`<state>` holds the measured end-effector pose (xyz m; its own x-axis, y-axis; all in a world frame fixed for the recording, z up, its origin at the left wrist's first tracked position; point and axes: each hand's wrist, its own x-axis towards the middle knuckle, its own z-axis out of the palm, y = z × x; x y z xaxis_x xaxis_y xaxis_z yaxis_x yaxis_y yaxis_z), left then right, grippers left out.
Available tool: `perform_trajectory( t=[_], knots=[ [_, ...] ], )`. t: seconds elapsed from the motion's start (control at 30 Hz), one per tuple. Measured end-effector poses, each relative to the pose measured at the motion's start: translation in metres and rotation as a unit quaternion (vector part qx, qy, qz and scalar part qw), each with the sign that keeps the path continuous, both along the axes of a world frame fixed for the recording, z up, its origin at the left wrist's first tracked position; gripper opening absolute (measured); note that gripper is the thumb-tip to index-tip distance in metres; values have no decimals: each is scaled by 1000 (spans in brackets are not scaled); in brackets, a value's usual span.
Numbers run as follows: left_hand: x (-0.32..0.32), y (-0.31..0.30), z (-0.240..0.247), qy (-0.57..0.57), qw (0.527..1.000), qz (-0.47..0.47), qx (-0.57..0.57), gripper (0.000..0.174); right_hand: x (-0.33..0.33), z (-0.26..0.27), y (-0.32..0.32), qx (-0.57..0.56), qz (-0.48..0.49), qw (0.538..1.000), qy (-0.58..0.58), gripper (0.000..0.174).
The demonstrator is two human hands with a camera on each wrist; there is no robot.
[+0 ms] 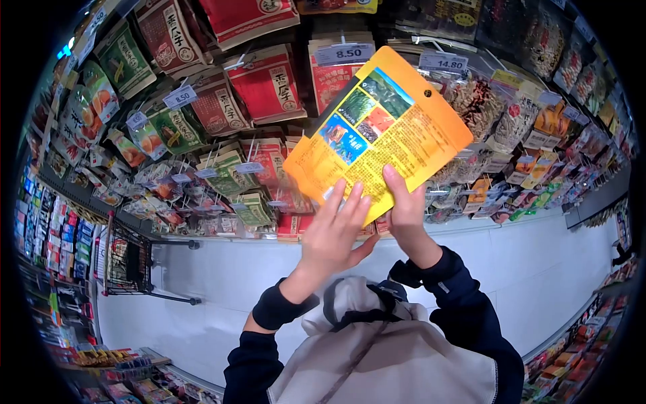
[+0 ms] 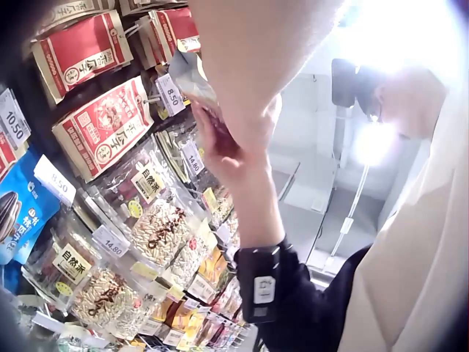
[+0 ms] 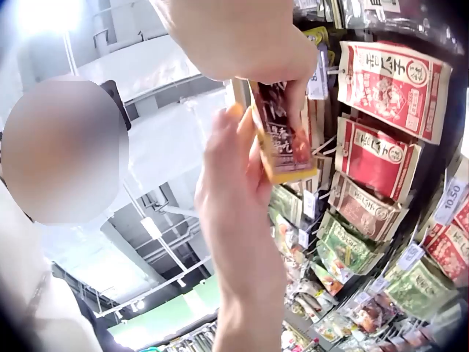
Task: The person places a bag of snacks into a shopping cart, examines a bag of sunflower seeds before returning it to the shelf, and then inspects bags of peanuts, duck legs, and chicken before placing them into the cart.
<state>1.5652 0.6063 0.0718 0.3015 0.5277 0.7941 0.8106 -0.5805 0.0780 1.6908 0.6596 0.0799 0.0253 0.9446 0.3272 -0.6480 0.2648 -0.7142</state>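
An orange-and-yellow snack pouch point(image 1: 385, 138) is tilted in front of the hanging shelf, its printed side with small pictures and text facing up in the head view. My right hand point(image 1: 407, 214) pinches its lower right edge, thumb on the printed face and the other fingers hidden behind. The left hand point(image 1: 331, 232) lays fairly straight fingers on the lower part of that face, its thumb below the edge. From the right wrist camera, the pouch's other side point(image 3: 282, 136) shows dark with lettering. Part of the pouch point(image 2: 193, 77) also shows beside the right hand in the left wrist view.
Red seed packets point(image 1: 266, 84) and green packets point(image 1: 128, 60) hang on hooks behind price tags point(image 1: 343, 54). Clear bags of pale snacks point(image 1: 515, 121) hang at the right. A shopping cart point(image 1: 128, 259) stands in the aisle at the left, on the pale floor point(image 1: 222, 283).
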Motion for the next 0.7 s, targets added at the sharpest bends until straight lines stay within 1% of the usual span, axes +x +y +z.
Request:
perform_trajectory(
  t=[0.07,0.13,0.2,0.23,0.27,0.33,0.37,0.57,0.7],
  knots=[
    [-19,-5,4,-55,998,-33,-14,59,12,0,6,7,14,1000,-14,26],
    [-36,-2,10,-132,991,13,29,61,23,2,8,10,40,998,-37,28],
    [-46,-1,11,-281,957,-14,-69,60,32,5,11,15,87,994,-58,28],
    [-46,0,10,-370,914,-81,-143,54,34,8,12,3,100,993,-64,29],
    [-48,-1,9,-418,873,-132,-215,51,36,7,12,2,114,990,-80,31],
    [-52,-3,6,-502,759,-232,-345,47,39,6,14,2,142,983,-113,34],
    [-51,-4,2,-511,743,-250,-351,39,38,5,14,3,137,984,-117,34],
    [-55,-13,-6,-521,693,-268,-420,30,37,8,10,-14,158,980,-123,34],
    [-59,-17,-13,-484,701,-256,-457,32,41,12,7,-11,181,974,-138,36]
  ],
)
